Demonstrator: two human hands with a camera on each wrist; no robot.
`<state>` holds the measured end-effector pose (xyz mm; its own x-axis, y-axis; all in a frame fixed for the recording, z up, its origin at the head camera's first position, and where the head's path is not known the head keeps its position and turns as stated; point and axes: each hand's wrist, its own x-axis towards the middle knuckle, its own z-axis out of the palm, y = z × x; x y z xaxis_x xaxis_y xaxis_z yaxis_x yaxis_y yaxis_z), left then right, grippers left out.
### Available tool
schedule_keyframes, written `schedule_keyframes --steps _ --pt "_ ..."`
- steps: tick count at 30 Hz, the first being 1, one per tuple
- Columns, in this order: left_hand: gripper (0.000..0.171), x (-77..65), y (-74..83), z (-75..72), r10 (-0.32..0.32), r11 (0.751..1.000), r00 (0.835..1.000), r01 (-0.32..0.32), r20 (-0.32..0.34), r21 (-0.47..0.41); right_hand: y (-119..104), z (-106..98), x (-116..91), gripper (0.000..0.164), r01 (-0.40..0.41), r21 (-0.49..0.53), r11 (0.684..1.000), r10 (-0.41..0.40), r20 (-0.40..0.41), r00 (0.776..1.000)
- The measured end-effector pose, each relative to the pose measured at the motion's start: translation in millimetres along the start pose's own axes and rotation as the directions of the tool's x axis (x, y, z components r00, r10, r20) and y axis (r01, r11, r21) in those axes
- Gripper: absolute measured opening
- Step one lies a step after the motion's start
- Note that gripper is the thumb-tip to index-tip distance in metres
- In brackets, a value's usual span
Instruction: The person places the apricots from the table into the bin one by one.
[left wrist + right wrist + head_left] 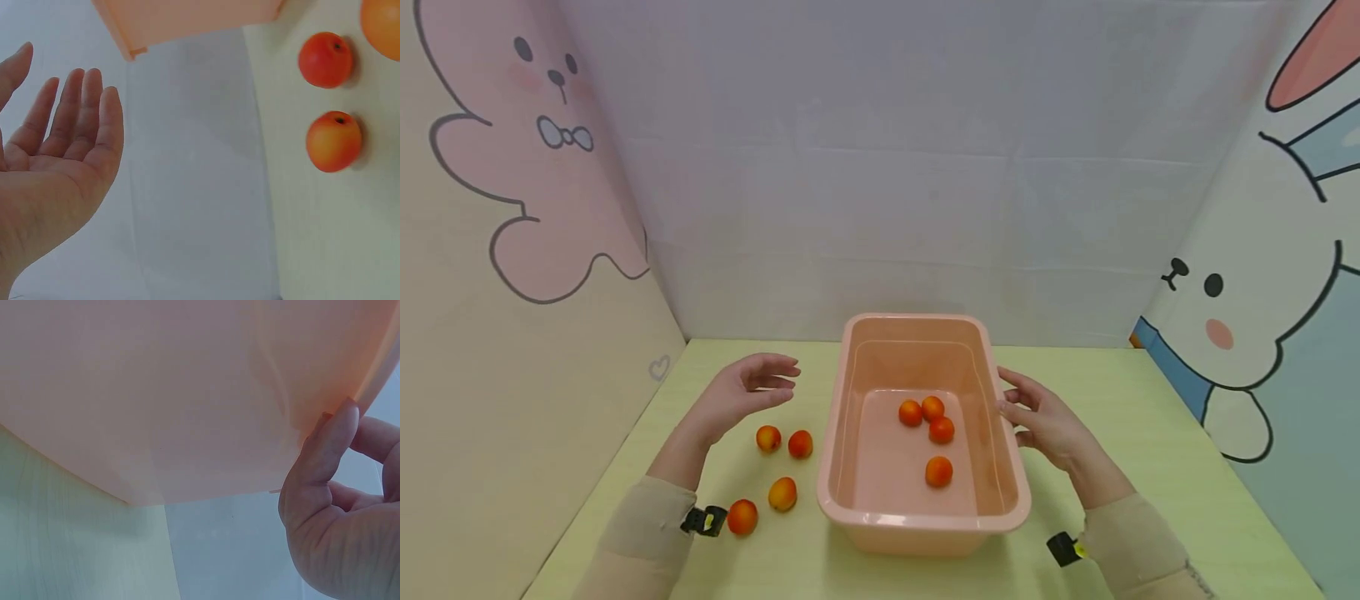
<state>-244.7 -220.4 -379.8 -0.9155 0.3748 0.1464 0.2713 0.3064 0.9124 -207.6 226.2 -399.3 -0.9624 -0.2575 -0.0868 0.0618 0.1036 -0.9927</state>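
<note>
A pink plastic basin (857, 400) stands on the table in the head view, with several small orange-red fruits (938, 472) in it. My right hand (1052, 425) holds the basin's right rim; in the right wrist view its bent fingers (340, 437) meet the basin's outer wall (156, 406). To the left of the basin, my left hand (737, 396) hangs above the table, fingers loosely extended and holding nothing. Several more fruits (782, 494) lie on the table near that hand. The left wrist view shows its bare palm (56, 181) apart from the fruits (334, 141).
The pale yellow-green table (1090, 375) meets a white cloth-like back wall (887, 183). Side panels with cartoon animals stand left (565, 192) and right (1232, 308). A dark wrist strap (703, 521) is on the left sleeve, another device (1063, 549) by the right.
</note>
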Motion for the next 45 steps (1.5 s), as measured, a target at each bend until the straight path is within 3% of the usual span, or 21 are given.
schedule_keyframes --steps 5,13,19,25,33,45 --pt "0.046 -18.3 -21.4 -5.1 0.008 1.000 1.000 -0.008 0.028 -0.002 0 1 1 0.069 0.004 0.002 1.000 -0.004 0.010 1.000" --pt "0.053 -51.2 -54.2 -11.4 0.103 0.992 0.993 -0.107 0.058 0.073 -1 0 2 0.069 0.015 -0.005 1.000 -0.015 0.017 1.000" --pt "0.057 -72.7 -79.5 -13.9 0.154 0.986 0.978 -0.161 0.143 0.041 -2 1 2 0.068 0.013 -0.001 1.000 -0.013 0.020 1.000" --pt "0.065 -90.7 -100.5 -18.7 0.071 0.995 0.972 -0.086 0.226 0.060 -1 1 3 0.069 0.011 0.005 1.000 -0.011 0.019 1.000" --pt "0.069 -97.8 -116.4 -19.6 0.053 0.997 0.951 -0.065 0.306 0.030 0 0 1 0.069 0.009 0.005 1.000 -0.009 0.013 1.000" --pt "0.055 -102.4 -128.6 -16.1 0.030 0.999 0.932 -0.032 0.361 0.000 2 -1 1 0.069 0.022 0.014 1.000 -0.022 0.022 1.000"
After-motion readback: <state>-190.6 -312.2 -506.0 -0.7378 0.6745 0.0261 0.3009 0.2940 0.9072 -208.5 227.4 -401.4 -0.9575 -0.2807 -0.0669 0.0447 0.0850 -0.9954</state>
